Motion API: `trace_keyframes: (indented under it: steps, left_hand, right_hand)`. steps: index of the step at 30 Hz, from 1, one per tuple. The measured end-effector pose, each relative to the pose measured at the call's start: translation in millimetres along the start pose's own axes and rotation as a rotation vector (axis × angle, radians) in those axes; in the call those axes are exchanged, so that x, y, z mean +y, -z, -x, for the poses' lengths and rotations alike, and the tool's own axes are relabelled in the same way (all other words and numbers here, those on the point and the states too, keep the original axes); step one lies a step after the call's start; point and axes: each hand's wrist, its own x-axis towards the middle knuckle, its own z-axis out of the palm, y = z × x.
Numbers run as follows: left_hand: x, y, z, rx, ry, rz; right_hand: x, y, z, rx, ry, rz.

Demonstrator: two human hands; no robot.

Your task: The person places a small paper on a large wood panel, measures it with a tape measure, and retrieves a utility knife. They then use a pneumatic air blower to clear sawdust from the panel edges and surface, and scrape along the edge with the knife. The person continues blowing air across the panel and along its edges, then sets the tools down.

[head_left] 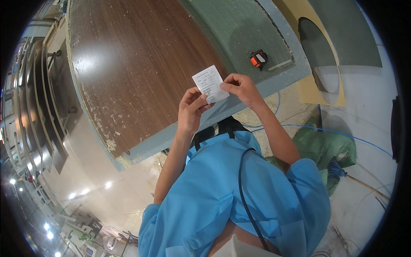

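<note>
Pinching a small white printed slip [209,83], left hand [190,112] and right hand [242,88] fingers grip its lower and right edges.

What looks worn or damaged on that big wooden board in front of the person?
The brown wood-grain board has pale chipped patches along its left edge and lower corner, where the surface looks flaked away. The small white paper slip, held by the left hand and right hand, looks intact.
</note>
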Motion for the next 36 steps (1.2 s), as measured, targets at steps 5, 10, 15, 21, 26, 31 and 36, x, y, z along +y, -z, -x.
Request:
trace_keyframes:
  steps: [5, 10, 15, 21, 26, 31, 36]
  left_hand:
    - [-6, 6, -7, 0.072, -0.014, -0.061]
    - [-5, 9, -9, 0.079, -0.033, -0.096]
    - [2, 3, -9, 0.067, -0.025, -0.045]
    - [6, -4, -13, 0.047, -0.11, -0.099]
    - [9, -7, -11, -0.008, -0.128, -0.102]
    - [9, -13, -8, -0.007, -0.167, -0.137]
    - [1, -6, -12, 0.037, -0.173, -0.179]
  right_hand:
    - [7, -2, -2, 0.024, 0.078, 0.079]
    - [-1, -6, 0, 0.034, 0.101, 0.06]
    - [-12, -2, 3, 0.008, 0.083, -0.015]
    - [-20, 0, 9, 0.07, 0.077, 0.141]
    - [-25, -2, 17, 0.121, 0.151, 0.123]
    - [-28, 1, 25, 0.152, 0.143, 0.121]
    - [-17, 2, 20, 0.145, 0.175, 0.166]
